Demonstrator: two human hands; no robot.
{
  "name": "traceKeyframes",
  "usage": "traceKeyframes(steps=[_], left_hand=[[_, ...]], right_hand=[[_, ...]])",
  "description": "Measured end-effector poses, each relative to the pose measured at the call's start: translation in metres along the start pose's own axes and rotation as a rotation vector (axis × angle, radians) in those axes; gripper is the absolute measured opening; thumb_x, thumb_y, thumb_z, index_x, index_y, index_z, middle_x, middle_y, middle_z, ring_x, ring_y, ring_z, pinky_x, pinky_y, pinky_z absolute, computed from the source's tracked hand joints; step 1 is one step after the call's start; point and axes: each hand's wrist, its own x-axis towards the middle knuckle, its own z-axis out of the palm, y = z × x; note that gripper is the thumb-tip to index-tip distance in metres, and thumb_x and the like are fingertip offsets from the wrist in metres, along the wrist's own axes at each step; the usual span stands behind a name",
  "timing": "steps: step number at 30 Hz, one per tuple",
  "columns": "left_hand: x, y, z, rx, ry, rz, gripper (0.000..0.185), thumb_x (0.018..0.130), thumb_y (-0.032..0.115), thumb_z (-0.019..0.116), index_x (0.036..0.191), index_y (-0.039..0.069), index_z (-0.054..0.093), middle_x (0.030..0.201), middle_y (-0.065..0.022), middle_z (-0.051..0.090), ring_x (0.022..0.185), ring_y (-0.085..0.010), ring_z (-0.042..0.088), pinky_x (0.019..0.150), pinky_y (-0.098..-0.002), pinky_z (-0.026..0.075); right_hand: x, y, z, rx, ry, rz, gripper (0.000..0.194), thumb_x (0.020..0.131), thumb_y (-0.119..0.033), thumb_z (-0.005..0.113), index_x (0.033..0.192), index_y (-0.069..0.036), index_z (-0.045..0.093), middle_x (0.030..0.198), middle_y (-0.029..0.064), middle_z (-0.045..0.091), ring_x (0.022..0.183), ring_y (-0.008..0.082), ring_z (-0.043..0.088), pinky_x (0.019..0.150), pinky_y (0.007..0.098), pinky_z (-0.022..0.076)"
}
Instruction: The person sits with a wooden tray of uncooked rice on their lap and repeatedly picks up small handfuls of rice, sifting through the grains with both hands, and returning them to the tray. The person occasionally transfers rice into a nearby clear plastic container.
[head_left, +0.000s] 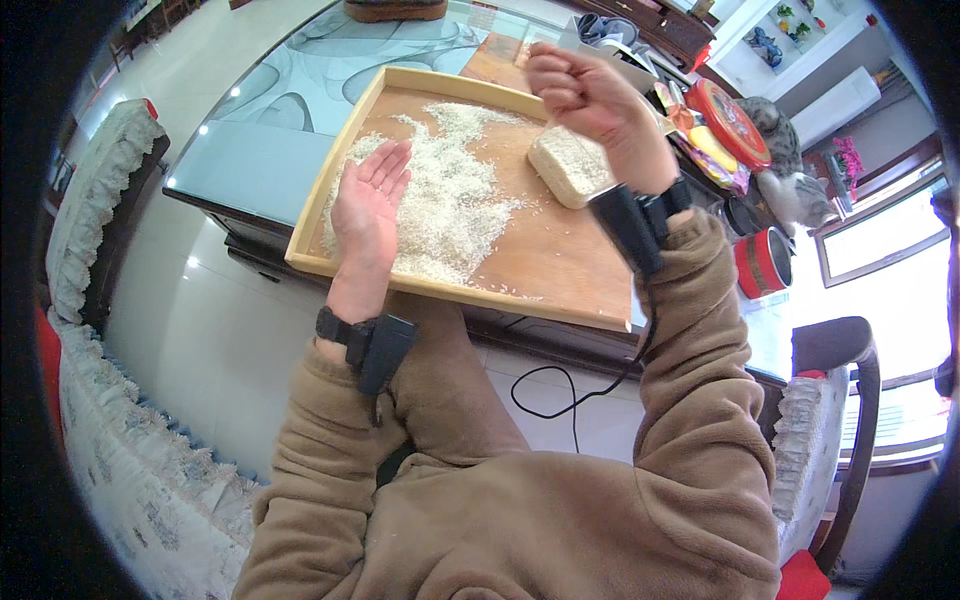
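Observation:
A shallow wooden tray with a raised rim rests at the table's near edge. Loose white rice is spread over its left and middle part. My left hand is held palm up above the rice at the left, fingers extended and nothing plainly in it. Higher up at the right, my right hand is curled into a fist above the tray's far rim; anything inside it is hidden. Below that fist, a pale rectangular container that looks full of rice sits in the tray, partly covered by my right forearm.
The glass-topped table extends beyond the tray. At its right are a round red tin lid, colourful packets, a red canister and a cat. A black cable hangs from my right wrist device. Covered seating stands left.

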Motion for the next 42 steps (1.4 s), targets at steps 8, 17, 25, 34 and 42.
traceKeyframes(steps=[8,17,25,34,42], left_hand=[[-0.002,0.001,0.003,0.023,0.016,-0.035,0.055,0.096,0.035,0.018,0.12,-0.008,0.042,0.123,-0.0218,0.048,0.118,-0.0279,0.044,0.103,-0.0379,0.031],[-0.001,0.0,0.0,0.043,-0.004,-0.038,0.058,0.096,0.04,0.019,0.118,-0.007,0.045,0.118,-0.0191,0.053,0.113,-0.0246,0.047,0.099,-0.0356,0.033],[0.0,-0.002,-0.001,0.051,0.008,-0.018,0.057,0.096,0.041,0.02,0.116,-0.006,0.046,0.114,-0.0186,0.055,0.111,-0.0238,0.049,0.097,-0.0348,0.033],[0.001,-0.002,-0.001,0.02,0.043,0.016,0.059,0.096,0.041,0.02,0.118,-0.009,0.043,0.115,-0.0212,0.053,0.111,-0.0262,0.049,0.097,-0.0365,0.035],[0.002,-0.003,-0.002,0.039,0.038,0.051,0.061,0.096,0.042,0.019,0.119,-0.01,0.042,0.116,-0.0223,0.052,0.111,-0.0266,0.048,0.098,-0.0367,0.035]], right_hand=[[-0.052,-0.054,-0.01,-0.617,0.631,-0.134,0.017,0.091,-0.015,0.045,0.08,-0.003,0.051,0.062,-0.0012,0.043,0.049,0.0066,0.035,0.039,0.0175,0.0259],[-0.061,-0.039,-0.003,-1.649,0.79,0.067,0.04,0.086,-0.037,0.055,0.106,-0.002,0.062,0.11,0.0072,0.059,0.099,0.018,0.056,0.082,0.036,0.0459],[-0.032,-0.009,0.025,-1.451,0.519,-0.387,0.026,0.093,-0.022,0.047,0.099,-0.002,0.062,0.092,0.005,0.064,0.083,0.0121,0.061,0.073,0.0246,0.0488],[0.022,0.093,0.013,-1.563,0.358,0.384,0.038,0.08,-0.029,0.066,0.104,-0.001,0.059,0.09,0.0095,0.062,0.07,0.0126,0.062,0.058,0.0236,0.0496],[0.037,0.118,-0.003,-1.61,0.005,0.331,0.042,0.069,-0.024,0.075,0.099,-0.002,0.056,0.072,0.0054,0.057,0.06,0.014,0.059,0.053,0.0254,0.0472]])
